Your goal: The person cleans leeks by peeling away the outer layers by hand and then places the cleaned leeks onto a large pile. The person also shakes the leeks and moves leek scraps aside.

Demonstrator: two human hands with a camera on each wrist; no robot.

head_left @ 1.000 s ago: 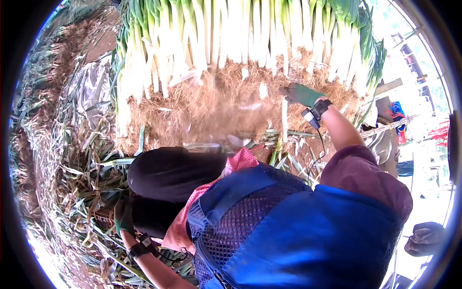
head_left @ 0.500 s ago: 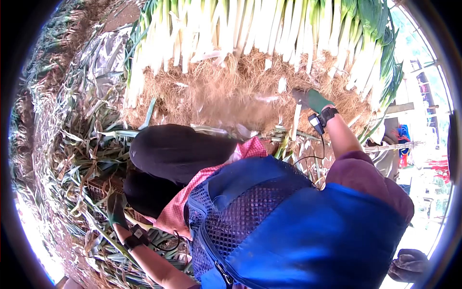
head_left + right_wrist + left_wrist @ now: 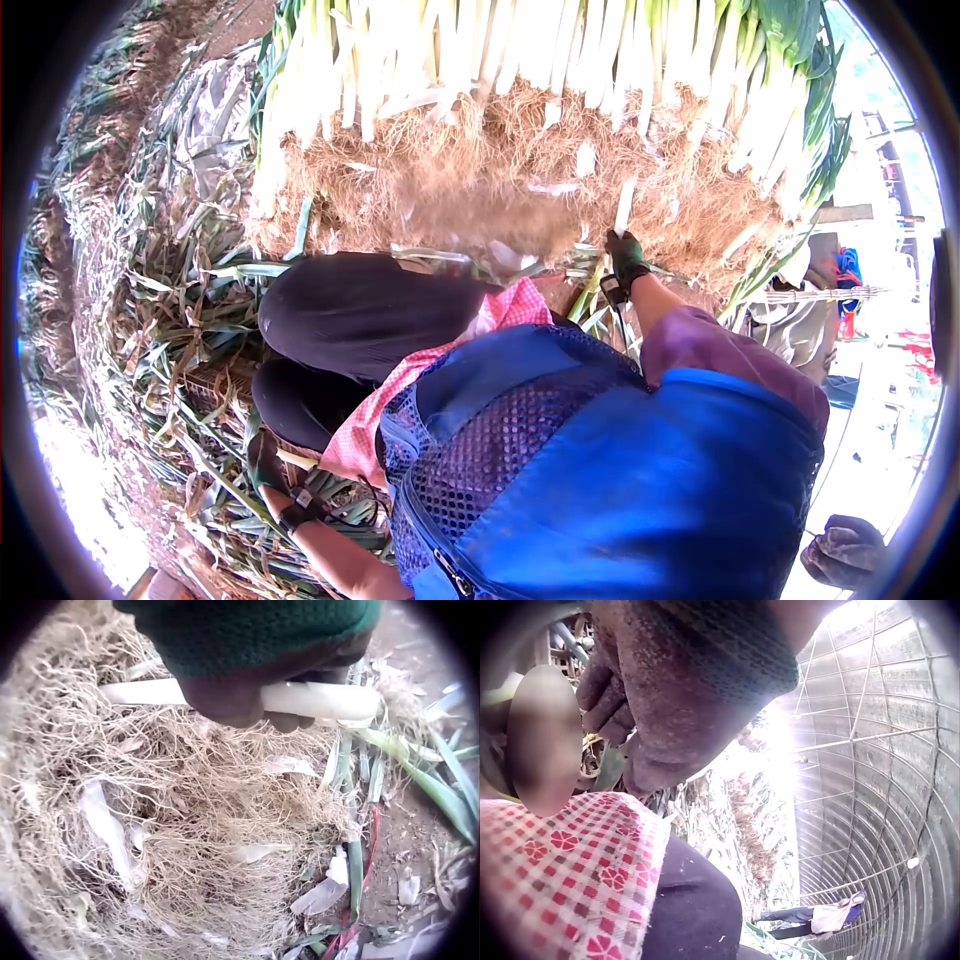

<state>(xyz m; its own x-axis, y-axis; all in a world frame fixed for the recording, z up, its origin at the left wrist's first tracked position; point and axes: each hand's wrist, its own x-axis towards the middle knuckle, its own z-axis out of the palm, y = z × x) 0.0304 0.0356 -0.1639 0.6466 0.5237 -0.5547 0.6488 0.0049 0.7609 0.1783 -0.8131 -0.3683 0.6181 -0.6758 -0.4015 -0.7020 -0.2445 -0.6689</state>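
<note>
Bundled leeks stand in a wide row across the top of the head view, white stems above a mat of tan roots. My gloved right hand grips a loose white leek stalk at the near edge of those roots. In the right wrist view the fingers wrap its middle, and both stalk ends stick out. My gloved left hand hangs low beside my dark-trousered knee. Its fingers are loosely curled in the left wrist view, with nothing seen in them.
Cut leaves and leek scraps litter the ground on the left. A brown crate sits among them near my legs. A bamboo pole lies at the right. Another person stands in the distance under a ribbed tunnel roof.
My right hand has come back from over the roots toward my body and now holds the loose leek stalk. The left hand has shifted slightly and stays low by the knee.
</note>
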